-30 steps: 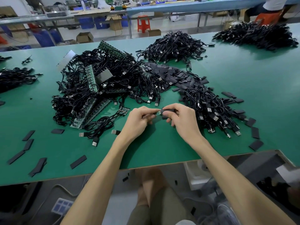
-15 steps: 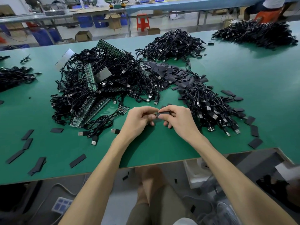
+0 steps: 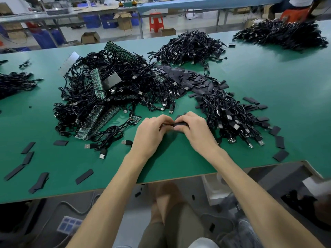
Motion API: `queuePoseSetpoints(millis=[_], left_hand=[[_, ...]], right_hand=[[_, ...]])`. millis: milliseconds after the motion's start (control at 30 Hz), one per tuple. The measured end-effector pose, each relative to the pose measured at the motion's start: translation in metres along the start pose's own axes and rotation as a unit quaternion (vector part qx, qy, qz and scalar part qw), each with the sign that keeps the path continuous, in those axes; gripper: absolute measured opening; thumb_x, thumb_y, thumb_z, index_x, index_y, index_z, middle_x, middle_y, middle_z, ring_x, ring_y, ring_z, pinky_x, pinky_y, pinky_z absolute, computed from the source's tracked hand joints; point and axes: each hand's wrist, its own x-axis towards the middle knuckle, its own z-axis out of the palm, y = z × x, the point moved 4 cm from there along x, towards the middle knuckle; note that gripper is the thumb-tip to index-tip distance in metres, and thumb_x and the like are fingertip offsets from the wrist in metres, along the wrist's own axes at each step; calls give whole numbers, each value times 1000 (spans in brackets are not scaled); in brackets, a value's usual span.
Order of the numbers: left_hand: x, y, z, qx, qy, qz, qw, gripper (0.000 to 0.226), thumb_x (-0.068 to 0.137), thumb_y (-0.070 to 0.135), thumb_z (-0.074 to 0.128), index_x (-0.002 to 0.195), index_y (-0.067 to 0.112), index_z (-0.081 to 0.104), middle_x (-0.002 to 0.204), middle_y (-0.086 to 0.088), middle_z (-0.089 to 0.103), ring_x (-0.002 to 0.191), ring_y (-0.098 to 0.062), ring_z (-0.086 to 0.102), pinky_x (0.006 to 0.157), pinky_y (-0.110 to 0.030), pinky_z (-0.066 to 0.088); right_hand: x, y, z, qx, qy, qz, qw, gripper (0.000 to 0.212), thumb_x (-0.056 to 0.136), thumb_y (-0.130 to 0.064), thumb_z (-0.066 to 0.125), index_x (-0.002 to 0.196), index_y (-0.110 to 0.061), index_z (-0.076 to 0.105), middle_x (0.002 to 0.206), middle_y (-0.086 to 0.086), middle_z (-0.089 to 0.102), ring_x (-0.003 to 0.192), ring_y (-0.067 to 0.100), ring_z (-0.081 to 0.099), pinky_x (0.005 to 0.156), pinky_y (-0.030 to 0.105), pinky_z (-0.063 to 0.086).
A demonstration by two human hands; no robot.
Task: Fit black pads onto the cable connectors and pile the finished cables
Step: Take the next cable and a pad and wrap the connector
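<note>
Item in work: one black pad (image 3: 180, 124), pinched in my right hand (image 3: 195, 130), its end meeting a cable connector (image 3: 165, 124) gripped in my left hand (image 3: 152, 133), both sets of fingers closed tight above the green worktop (image 3: 170, 158). Just right: pile of cables (image 3: 231, 119); left: tangled cables with green circuit strips (image 3: 100, 102). Loose pads (image 3: 84, 176) scattered near the front edge.

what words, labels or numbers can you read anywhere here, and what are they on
None can be read.
Green circuit boards: any print is too small and blurred.
Cardboard boxes on the floor: no legible marking.
Blue bins: no legible label.
Black pad between the left hand and right hand: plain, no text.
</note>
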Motion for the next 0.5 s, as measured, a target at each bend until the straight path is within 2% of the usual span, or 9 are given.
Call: queuePoseSetpoints(millis=[100,200,400,500], left_hand=[[0,5,-3,36,19,13,999,18,92,28,74,105,15,71,99,5,73,83,-20,65,86,-46,50],[0,5,-5,30,27,18,999,17,92,26,74,104,14,72,98,3,70,82,-22,63,85,-47,50],[0,4,-7,15,43,1,999,17,91,27,75,99,12,75,94,3,73,79,-23,65,82,-47,51],[-1,5,-7,21,43,7,999,15,90,26,76,95,12,77,88,2,73,75,-26,63,78,-46,50]], right_hand=[[1,2,-6,23,42,3,999,14,94,-17,71,105,-12,78,97,3,65,93,21,62,86,34,49],[1,3,-7,40,52,18,998,13,94,-18,71,103,-13,79,93,-1,64,90,17,61,85,31,49],[1,5,-8,77,53,35,995,14,93,-17,73,104,-12,79,95,1,67,93,19,63,90,36,52],[1,4,-8,89,49,28,994,10,92,-17,74,100,-15,80,90,-4,66,88,15,61,86,31,52]])
